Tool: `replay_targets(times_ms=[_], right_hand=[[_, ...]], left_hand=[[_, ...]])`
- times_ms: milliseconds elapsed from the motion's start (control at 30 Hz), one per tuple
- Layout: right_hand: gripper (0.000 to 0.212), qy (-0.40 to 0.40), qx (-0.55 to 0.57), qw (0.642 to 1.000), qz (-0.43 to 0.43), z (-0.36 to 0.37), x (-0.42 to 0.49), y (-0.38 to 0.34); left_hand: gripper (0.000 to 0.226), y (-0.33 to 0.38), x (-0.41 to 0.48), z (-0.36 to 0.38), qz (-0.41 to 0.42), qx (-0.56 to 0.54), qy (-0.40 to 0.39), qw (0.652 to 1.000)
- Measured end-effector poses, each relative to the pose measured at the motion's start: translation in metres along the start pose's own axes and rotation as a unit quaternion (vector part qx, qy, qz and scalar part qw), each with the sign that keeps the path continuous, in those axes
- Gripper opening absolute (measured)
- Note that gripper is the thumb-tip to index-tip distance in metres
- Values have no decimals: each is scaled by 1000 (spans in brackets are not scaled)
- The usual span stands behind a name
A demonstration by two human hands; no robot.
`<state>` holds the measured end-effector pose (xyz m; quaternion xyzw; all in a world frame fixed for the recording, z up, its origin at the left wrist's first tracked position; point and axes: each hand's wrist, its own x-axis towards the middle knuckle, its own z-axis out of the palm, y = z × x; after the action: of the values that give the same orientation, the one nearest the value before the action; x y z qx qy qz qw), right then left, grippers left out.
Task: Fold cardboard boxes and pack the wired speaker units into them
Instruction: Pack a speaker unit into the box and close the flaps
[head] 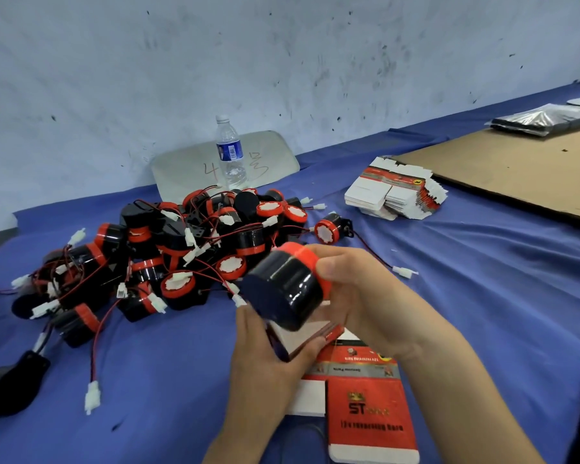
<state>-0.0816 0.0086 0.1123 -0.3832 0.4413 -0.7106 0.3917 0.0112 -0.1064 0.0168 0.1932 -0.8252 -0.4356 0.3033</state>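
Head view, single frame. Your right hand [359, 296] grips one speaker unit [285, 286], the thumb pressed on its red rim and the fingers curled round behind the glossy black body. The unit is held tilted, above the table and near centre, with its dark flat end pointing down and left. Directly beneath it, your left hand [268, 349] holds a partly opened box [307, 333], the fingers curled under it and the white inner face turned upward. Unit and box are touching or very nearly so; you cannot tell which from this angle. On the blue cloth [482, 279] just near of your hands lies a flat carton [369, 413], red-printed, partly under your right forearm. Left and far of your hands sits the pile of speaker units [168, 249], black with red bands, their red and black wires and white plugs tangled together. A lone unit [329, 229] lies just right of the pile, its wire trailing right to a white connector [404, 271]. Far right of centre sits a stack of flat cartons [395, 192], fanned unevenly. A water bottle [230, 152] stands upright behind the pile, in front of a grey panel [188, 165] leaning on the wall. A cardboard sheet [516, 169] lies at the far right, with silver packets [543, 120] on its far end.
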Motion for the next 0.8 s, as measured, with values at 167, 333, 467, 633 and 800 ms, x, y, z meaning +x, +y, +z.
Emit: replay_targets(times_ms=[167,333,467,633,800], right_hand=[[18,145,-90,985,27,-16,8,7],[35,233,-288,929,19,-15,9,8],[31,224,-455,862,-13,-11,8,15],[44,123,-605,787,-13,-7,7,17],[39,125,-649,750,11,-9,2,10]], left_hand=[[86,7,0,-4,-27,-27,30,999],[73,9,-1,0,-26,22,37,999],[69,7,-4,1,-12,43,49,998],[70,6,-5,0,-33,36,62,997],[70,10,-6,1,14,93,54,994]])
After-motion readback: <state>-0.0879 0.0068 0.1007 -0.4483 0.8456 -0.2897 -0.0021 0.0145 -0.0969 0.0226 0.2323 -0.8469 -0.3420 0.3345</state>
